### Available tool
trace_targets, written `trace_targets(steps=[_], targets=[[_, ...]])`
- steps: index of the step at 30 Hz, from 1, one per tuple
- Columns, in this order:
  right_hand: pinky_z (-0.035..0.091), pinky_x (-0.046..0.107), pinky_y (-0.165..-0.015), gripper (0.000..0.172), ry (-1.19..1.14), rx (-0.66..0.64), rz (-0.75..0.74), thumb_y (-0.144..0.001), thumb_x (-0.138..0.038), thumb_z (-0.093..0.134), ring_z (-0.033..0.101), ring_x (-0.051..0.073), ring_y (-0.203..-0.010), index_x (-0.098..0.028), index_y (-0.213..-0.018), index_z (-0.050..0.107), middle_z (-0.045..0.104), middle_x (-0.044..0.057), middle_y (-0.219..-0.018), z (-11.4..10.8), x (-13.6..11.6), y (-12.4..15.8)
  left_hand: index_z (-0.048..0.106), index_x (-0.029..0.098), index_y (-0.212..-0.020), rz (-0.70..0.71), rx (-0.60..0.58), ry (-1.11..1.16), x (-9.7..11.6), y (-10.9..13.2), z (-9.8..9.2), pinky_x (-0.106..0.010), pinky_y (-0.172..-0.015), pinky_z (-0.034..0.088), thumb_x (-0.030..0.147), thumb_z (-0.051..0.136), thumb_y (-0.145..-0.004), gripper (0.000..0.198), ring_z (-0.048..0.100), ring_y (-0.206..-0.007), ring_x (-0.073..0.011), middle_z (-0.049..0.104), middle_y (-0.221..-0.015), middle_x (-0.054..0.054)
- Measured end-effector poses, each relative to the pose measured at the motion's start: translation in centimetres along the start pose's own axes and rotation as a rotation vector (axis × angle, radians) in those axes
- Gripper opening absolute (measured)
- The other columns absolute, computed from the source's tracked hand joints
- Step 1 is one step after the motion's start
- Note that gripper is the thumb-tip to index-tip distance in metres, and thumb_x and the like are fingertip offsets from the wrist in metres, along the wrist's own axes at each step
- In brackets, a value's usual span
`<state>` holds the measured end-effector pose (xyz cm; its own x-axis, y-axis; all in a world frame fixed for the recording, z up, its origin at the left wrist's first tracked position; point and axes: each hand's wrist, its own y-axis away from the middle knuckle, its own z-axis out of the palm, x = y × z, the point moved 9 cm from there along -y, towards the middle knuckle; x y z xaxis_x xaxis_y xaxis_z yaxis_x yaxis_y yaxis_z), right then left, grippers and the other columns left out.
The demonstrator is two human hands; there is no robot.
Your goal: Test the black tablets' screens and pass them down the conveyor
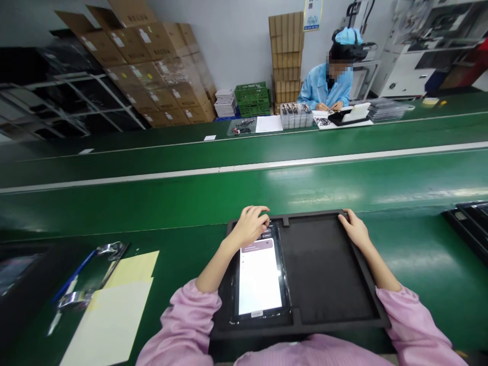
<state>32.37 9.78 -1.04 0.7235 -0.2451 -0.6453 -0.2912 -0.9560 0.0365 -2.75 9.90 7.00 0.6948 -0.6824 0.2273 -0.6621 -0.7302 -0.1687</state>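
A black foam tray (328, 274) with two recesses lies in front of me. In its left recess sits a tablet (261, 279), its screen lit mostly white with a purple band near the top. My left hand (253, 223) is over the tablet's upper end, fingers bent and slightly apart, the fingertips at or just above the screen; it grips nothing. The tray's right recess shows bare foam. At the tray's far right corner, my right hand (354, 230) holds the rim, thumb on the inner side and fingers over the outside.
Left of the tray lie yellow paper sheets (110, 320), a blue pen (74, 274) and shiny tape rolls (76, 300). Dark trays stand at the far left and right (468, 229). Beyond the green belt (171, 198), a co-worker (328, 86) works among parts trays (295, 116).
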Motion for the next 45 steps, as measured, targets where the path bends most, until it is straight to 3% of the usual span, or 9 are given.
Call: trace_targets(steps=[3,8,16,24,32,35,38,40,45], targets=[[0.043,0.034,-0.063,0.045,0.002,-0.011,-0.004,-0.083,-0.055,0.042,0.064,0.029,-0.077,-0.023,-0.108,0.059,0.066,0.005,-0.078,0.1,-0.1,0.0,0.072,0.028,-0.108,0.051,-0.133,0.039,0.2,-1.7,1.7,-0.040,-0.090,0.044,0.032,0.034,-0.099,0.039,0.054,-0.102,-0.0239,0.060,-0.117,-0.007],[0.044,0.033,-0.062,0.041,0.006,-0.005,-0.026,-0.085,-0.053,0.043,0.064,0.029,-0.075,-0.024,-0.108,0.061,0.066,0.005,-0.078,0.0,-0.1,0.0,0.071,0.027,-0.113,0.071,-0.135,-0.043,0.5,-2.6,2.7,-0.038,-0.084,0.044,0.034,0.039,-0.099,0.036,0.053,-0.099,-0.0245,0.057,-0.115,-0.009],[0.044,0.033,-0.063,0.041,0.013,-0.020,-0.011,-0.086,-0.052,0.044,0.065,0.029,-0.079,-0.023,-0.111,0.060,0.067,0.006,-0.080,0.0,-0.2,0.1,0.062,0.025,-0.104,0.071,-0.171,0.138,0.3,-2.7,1.0,-0.033,-0.087,0.045,0.022,0.034,-0.096,0.029,0.057,-0.096,-0.0201,0.063,-0.107,-0.003],[0.043,0.033,-0.064,0.040,0.012,-0.021,-0.007,-0.086,-0.051,0.044,0.065,0.029,-0.080,-0.023,-0.110,0.060,0.067,0.005,-0.080,-0.1,-0.4,0.2,0.061,0.026,-0.107,0.036,-0.209,0.157,-0.4,-2.3,1.2,-0.036,-0.088,0.046,0.010,0.041,-0.070,0.045,0.058,-0.103,-0.0230,0.058,-0.115,-0.004],[0.044,0.033,-0.065,0.042,0.008,-0.022,-0.004,-0.086,-0.052,0.045,0.065,0.029,-0.079,-0.023,-0.111,0.061,0.067,0.005,-0.080,0.0,-0.2,0.2,0.062,0.026,-0.115,0.022,-0.253,0.155,-0.7,-2.2,2.3,-0.040,-0.094,0.045,0.010,0.044,-0.074,0.047,0.054,-0.105,-0.0245,0.051,-0.113,-0.006],[0.044,0.033,-0.064,0.042,0.010,-0.012,-0.015,-0.086,-0.053,0.045,0.065,0.029,-0.080,-0.023,-0.111,0.061,0.067,0.005,-0.079,0.0,-0.1,0.1,0.060,0.027,-0.124,0.002,-0.280,0.175,-0.8,-1.3,3.1,-0.047,-0.102,0.040,0.022,0.053,-0.084,0.041,0.049,-0.116,-0.0277,0.047,-0.121,-0.009],[0.044,0.033,-0.063,0.042,0.009,-0.007,-0.010,-0.086,-0.053,0.046,0.066,0.030,-0.080,-0.023,-0.111,0.062,0.067,0.006,-0.080,0.1,0.1,0.0,0.046,0.031,-0.143,-0.012,-0.273,0.191,-0.8,-0.3,3.5,-0.054,-0.108,0.035,0.045,0.076,-0.074,0.077,0.041,-0.128,-0.0350,0.040,-0.135,-0.011],[0.044,0.033,-0.063,0.042,0.006,-0.005,-0.010,-0.085,-0.054,0.046,0.065,0.029,-0.080,-0.024,-0.110,0.062,0.067,0.006,-0.081,0.1,0.2,0.0,0.040,0.034,-0.147,-0.017,-0.254,0.183,-0.9,0.0,3.6,-0.054,-0.106,0.037,0.045,0.080,-0.071,0.087,0.042,-0.128,-0.0356,0.041,-0.136,-0.011],[0.043,0.033,-0.062,0.043,-0.005,0.013,-0.028,-0.083,-0.055,0.046,0.063,0.028,-0.076,-0.024,-0.109,0.062,0.067,0.005,-0.080,0.0,0.4,-0.2,0.062,0.025,-0.124,-0.079,-0.091,0.185,-0.9,-0.9,2.7,-0.044,-0.098,0.046,0.013,0.042,-0.094,0.038,0.055,-0.111,-0.0242,0.057,-0.120,-0.010]])
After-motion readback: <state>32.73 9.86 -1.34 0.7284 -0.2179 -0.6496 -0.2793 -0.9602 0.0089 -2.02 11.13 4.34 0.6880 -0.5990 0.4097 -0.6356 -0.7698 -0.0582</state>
